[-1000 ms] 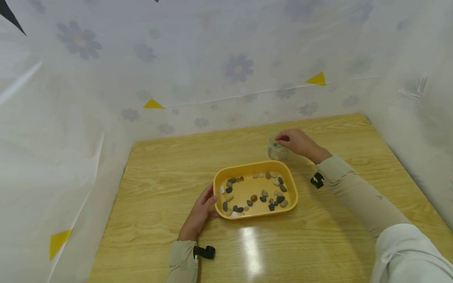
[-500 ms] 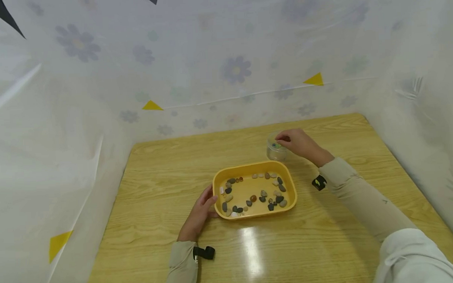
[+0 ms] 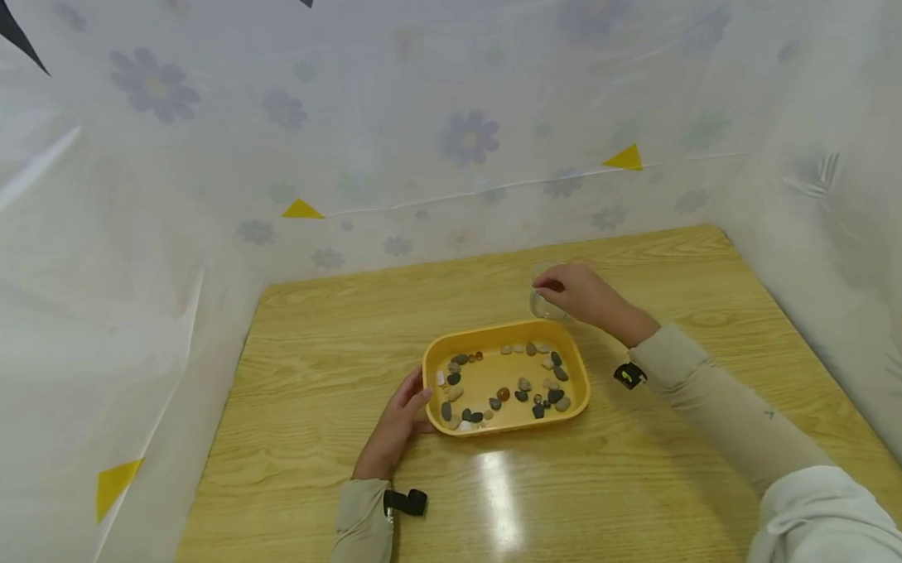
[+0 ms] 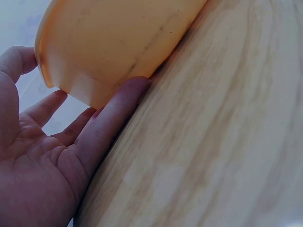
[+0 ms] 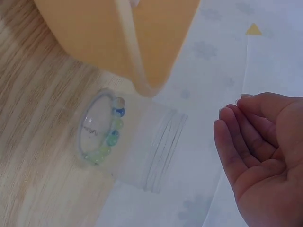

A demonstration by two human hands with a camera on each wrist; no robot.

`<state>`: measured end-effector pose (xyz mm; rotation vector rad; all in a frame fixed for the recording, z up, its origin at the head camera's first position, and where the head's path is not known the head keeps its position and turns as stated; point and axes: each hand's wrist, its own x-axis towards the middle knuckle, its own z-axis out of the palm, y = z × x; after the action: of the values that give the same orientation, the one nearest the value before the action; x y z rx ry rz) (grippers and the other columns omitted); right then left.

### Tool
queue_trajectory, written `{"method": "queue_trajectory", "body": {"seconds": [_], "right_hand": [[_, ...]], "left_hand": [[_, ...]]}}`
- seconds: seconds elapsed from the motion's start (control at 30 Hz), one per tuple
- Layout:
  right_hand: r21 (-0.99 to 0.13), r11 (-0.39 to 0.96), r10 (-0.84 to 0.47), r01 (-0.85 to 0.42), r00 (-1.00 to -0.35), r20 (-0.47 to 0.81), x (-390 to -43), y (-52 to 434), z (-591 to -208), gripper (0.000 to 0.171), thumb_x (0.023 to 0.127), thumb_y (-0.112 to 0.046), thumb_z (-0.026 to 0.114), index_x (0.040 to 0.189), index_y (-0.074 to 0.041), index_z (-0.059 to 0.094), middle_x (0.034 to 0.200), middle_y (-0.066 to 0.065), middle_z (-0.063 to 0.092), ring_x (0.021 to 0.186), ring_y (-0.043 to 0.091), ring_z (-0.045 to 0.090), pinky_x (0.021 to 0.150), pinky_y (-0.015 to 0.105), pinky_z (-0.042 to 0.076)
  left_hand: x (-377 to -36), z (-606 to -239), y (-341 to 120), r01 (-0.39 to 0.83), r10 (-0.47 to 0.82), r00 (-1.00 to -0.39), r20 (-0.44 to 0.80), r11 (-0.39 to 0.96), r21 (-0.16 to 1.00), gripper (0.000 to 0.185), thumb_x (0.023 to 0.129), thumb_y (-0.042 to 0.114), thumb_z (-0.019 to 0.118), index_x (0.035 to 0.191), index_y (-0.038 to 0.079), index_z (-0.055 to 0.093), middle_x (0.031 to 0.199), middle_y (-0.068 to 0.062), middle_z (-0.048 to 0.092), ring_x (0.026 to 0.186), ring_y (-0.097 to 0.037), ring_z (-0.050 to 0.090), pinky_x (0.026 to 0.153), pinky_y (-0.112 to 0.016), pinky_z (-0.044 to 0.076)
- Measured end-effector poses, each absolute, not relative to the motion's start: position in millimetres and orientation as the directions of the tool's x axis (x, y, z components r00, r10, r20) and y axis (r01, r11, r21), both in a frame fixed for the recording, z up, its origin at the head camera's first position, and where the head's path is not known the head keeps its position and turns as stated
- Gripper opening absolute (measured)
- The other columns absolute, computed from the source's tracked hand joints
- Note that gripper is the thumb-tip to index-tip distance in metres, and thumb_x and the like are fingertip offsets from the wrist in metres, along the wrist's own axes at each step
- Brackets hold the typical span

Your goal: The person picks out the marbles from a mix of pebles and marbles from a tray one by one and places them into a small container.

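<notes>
A yellow tray point(image 3: 432, 367) holds several small pebbles point(image 3: 504, 393), grey, brown and white. My left hand point(image 3: 395, 424) rests against its left end, fingers straight along the tray's wall point(image 4: 118, 42), thumb by the rim; the left hand point(image 4: 57, 151) grips nothing. Behind the tray's right corner stands a clear jar point(image 3: 543, 306) with a few green and blue glass beads point(image 5: 106, 139) at its bottom. My right hand point(image 3: 580, 293) hovers at the jar's mouth. In the right wrist view that hand point(image 5: 265, 156) is loosely cupped, holds nothing, and is apart from the jar point(image 5: 132, 146).
The wooden table point(image 3: 311, 336) is enclosed at the back and both sides by white flower-printed plastic sheeting point(image 3: 415, 109). A small black camera is strapped at each wrist. The yellow tray point(image 5: 142, 33) stands close against the jar.
My right hand has shifted slightly left and lower over the jar, covering more of it. The left hand and tray have stayed put.
</notes>
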<state>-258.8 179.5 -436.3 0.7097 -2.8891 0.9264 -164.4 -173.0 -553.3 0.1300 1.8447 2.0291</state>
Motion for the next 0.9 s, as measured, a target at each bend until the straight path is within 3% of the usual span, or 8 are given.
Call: {"method": "queue_trajectory", "body": {"seconds": [0.3, 0.57, 0.9], "right_hand": [[-0.542, 0.712, -0.474, -0.447, -0.875, 0.099, -240, 146, -438, 0.020, 0.093, -0.018, 0.058, 0.107, -0.007, 0.068, 0.098, 0.003, 0.065, 0.086, 0.015, 0.061, 0.075, 0.034, 0.053], [-0.560, 0.698, -0.528, -0.446, -0.849, 0.019, -232, 123, -452, 0.021, 0.094, -0.016, 0.057, 0.106, -0.004, 0.068, 0.093, 0.003, 0.066, 0.078, 0.010, 0.059, 0.068, 0.029, 0.052], [-0.541, 0.714, -0.550, -0.444, -0.834, -0.041, -223, 105, -470, 0.024, 0.093, -0.015, 0.057, 0.110, -0.001, 0.066, 0.099, 0.005, 0.066, 0.086, 0.015, 0.061, 0.075, 0.031, 0.052]], "left_hand": [[-164, -547, -173, -0.263, 0.359, -0.906, -0.224, -0.063, 0.963, 0.054, 0.096, 0.029, 0.053, 0.145, 0.027, 0.031, 0.145, -0.005, 0.033, 0.119, -0.031, 0.046, 0.074, -0.043, 0.055], [-161, -527, -170, -0.259, 0.390, -0.893, -0.225, -0.037, 0.965, 0.056, 0.099, 0.022, 0.047, 0.149, 0.019, 0.023, 0.149, -0.011, 0.026, 0.122, -0.034, 0.042, 0.075, -0.044, 0.054], [-166, -549, -169, -0.251, 0.331, -0.916, -0.226, -0.034, 0.967, 0.056, 0.095, 0.030, 0.053, 0.146, 0.026, 0.031, 0.146, -0.006, 0.032, 0.120, -0.030, 0.044, 0.068, -0.038, 0.056]]}}
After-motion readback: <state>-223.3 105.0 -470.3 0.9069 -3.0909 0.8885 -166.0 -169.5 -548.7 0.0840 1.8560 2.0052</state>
